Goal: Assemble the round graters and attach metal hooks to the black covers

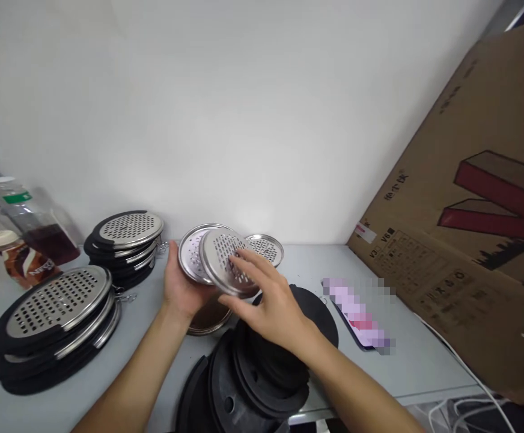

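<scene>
My left hand (183,288) is closed around the edge of a round metal grater disc (191,254), tilted up toward me. In my right hand (275,297) is a second grater disc (220,249), pinched at its rim between thumb and fingers; it overlaps the first one, and I cannot tell whether they touch. Behind them, another perforated disc (266,246) sits close to the wall. Below my left hand a round metal piece (208,319) shows partly, the rest hidden. A pile of black round plastic frames (230,385) lies in front of me, partly under my right forearm.
Two stacks of black-rimmed graters, one nearer (59,304) and one farther (131,228), stand left. Beside them are a brown-labelled bottle (25,261) and a clear bottle with dark red liquid (48,237). Right are a phone (356,316) and a large cardboard box (464,240).
</scene>
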Tool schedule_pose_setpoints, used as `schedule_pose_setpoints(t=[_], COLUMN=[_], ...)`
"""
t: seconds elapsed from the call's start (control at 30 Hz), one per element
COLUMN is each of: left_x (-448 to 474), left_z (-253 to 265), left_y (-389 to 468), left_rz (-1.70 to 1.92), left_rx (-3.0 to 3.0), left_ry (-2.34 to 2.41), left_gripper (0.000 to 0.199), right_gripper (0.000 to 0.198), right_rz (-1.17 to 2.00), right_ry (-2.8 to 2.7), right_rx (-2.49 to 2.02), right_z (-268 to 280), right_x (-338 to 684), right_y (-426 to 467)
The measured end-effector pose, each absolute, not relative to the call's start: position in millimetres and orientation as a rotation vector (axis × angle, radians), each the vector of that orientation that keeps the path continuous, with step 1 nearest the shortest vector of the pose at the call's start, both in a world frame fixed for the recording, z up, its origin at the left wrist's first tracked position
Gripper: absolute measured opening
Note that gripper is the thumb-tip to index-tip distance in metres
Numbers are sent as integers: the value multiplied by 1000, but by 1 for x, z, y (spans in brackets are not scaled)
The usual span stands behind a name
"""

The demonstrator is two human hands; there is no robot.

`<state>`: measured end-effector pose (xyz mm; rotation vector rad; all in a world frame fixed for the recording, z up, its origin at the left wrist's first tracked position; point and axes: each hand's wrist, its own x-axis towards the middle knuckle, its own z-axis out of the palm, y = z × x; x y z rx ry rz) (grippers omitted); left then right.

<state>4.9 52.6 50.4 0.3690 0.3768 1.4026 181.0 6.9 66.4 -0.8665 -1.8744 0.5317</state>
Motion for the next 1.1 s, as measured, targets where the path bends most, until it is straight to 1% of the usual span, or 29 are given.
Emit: schedule_pose_setpoints(t=[0.1,0.23,0.33,0.53,0.63,0.7,0.73,0.83,0.9,0.93,0.97,1.03,1.07,1.1], left_x=[-3,-6,-2,-8,-27,-39,-43,-46,-41,-38,-34,-27,-23,-20], left_z=[46,40,38,41,44,45,45,45,45,45,45,45,46,47], left_y=[61,67,70,74,73,71,69,66,65,64,63,60,58,56], left_rz=[1410,1392,1397,1352,1340,1334,1332,1355,1357,1364,1380,1429,1461,1491], left_rx=[345,297,225,245,462,679,760,855,902,921,945,1036,1101,1175], left_ry=[353,399,491,729,874,936,962,1017,1035,1039,1043,1053,1058,1062], left_gripper=[66,58,52,43,36,30,31,44,44,43,41,38,38,37], right_gripper=[40,45,34,18,15,21,27,57,74,79,80,75,71,68], right_rz=[774,1217,1485,1365,1286,1227,1187,1030,921,849,760,588,556,594], right_ry=[-1602,-1014,-820,-860,-970,-1062,-1107,-1201,-1269,-1322,-1381,-1480,-1507,-1512], right_rx=[-907,-1008,-1045,-1137,-1191,-1254,-1295,-1427,-1496,-1526,-1550,-1552,-1513,-1450], right_z=[81,80,62,32,27,24,22,14,9,9,9,16,22,28], right_x=[194,220,234,246,253,258,260,266,269,270,270,267,265,260], right_y=[28,77,109,128,126,125,125,125,125,125,123,114,108,100])
